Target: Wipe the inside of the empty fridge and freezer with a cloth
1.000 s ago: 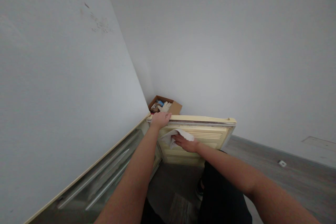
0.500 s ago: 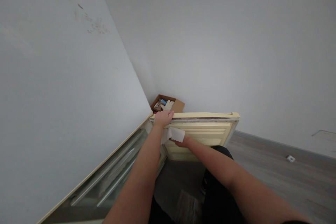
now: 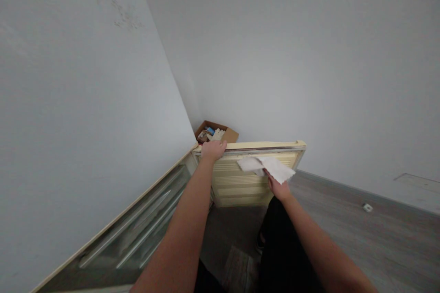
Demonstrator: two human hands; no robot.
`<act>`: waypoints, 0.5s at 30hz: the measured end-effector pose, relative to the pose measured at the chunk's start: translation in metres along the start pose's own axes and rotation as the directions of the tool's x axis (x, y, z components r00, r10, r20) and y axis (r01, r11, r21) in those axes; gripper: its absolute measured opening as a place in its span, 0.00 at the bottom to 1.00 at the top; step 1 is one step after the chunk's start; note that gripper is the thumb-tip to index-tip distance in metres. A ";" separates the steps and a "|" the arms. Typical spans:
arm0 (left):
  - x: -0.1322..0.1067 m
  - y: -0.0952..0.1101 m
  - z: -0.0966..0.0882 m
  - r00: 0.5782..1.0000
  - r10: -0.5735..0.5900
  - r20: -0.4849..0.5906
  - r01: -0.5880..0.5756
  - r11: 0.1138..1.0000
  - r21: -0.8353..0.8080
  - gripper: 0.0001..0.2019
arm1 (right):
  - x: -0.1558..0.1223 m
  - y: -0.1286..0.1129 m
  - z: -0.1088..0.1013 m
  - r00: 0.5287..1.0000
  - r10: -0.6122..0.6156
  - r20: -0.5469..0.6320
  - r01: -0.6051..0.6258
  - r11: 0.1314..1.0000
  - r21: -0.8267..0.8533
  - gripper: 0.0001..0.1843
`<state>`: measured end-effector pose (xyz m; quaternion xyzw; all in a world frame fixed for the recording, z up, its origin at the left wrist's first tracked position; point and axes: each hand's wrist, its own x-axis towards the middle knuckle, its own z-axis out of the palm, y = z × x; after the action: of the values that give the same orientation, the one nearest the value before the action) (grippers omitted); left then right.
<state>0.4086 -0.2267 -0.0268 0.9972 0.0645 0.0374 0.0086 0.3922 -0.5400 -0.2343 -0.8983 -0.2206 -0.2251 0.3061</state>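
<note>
A cream louvred door panel (image 3: 237, 185) stands open in front of me, hinged at its left to a low cabinet with glass fronts (image 3: 144, 226). My left hand (image 3: 213, 150) grips the top left corner of the panel, fingers curled over its edge. My right hand (image 3: 277, 187) holds a white cloth (image 3: 268, 167) against the slats near the panel's upper right. The cloth hides most of the fingers.
An open cardboard box (image 3: 216, 132) with gloves and small items sits in the corner behind the panel. White walls close in on the left and ahead. Grey wood floor (image 3: 360, 233) stretches to the right, with a small white object (image 3: 367, 207) on it.
My right hand has swept the cloth from the panel's upper left to its upper right. The left hand has stayed on the top corner.
</note>
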 end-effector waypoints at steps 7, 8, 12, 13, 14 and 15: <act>0.001 -0.001 0.004 1.000 -0.011 -0.005 0.011 1.000 0.008 0.34 | 0.068 -0.025 -0.012 0.610 0.697 -0.377 -0.534 0.713 0.453 0.46; 0.003 -0.001 0.004 1.000 -0.017 0.009 0.017 1.000 0.006 0.34 | 0.075 -0.029 -0.012 0.550 0.766 -0.335 -0.559 0.635 0.534 0.46; 0.018 -0.003 0.002 0.995 -0.047 0.092 0.047 0.999 0.002 0.34 | 0.081 -0.041 0.001 0.445 0.887 -0.121 -0.611 0.400 0.684 0.46; 0.022 -0.004 0.001 0.992 -0.051 0.112 0.051 0.999 0.002 0.34 | 0.078 -0.042 0.007 0.448 0.891 -0.068 -0.618 0.364 0.697 0.47; 0.027 -0.005 0.000 0.990 -0.053 0.130 0.053 0.999 0.004 0.35 | 0.075 -0.044 0.014 0.466 0.884 -0.020 -0.617 0.341 0.710 0.47; 0.031 -0.005 -0.001 0.988 -0.052 0.144 0.051 0.999 0.007 0.35 | 0.072 -0.046 0.020 0.502 0.865 0.016 -0.602 0.336 0.724 0.47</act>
<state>0.4388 -0.2173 -0.0240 0.9953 0.0895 -0.0349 0.0125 0.4308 -0.4754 -0.1895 -0.6673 0.2197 -0.1326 0.6992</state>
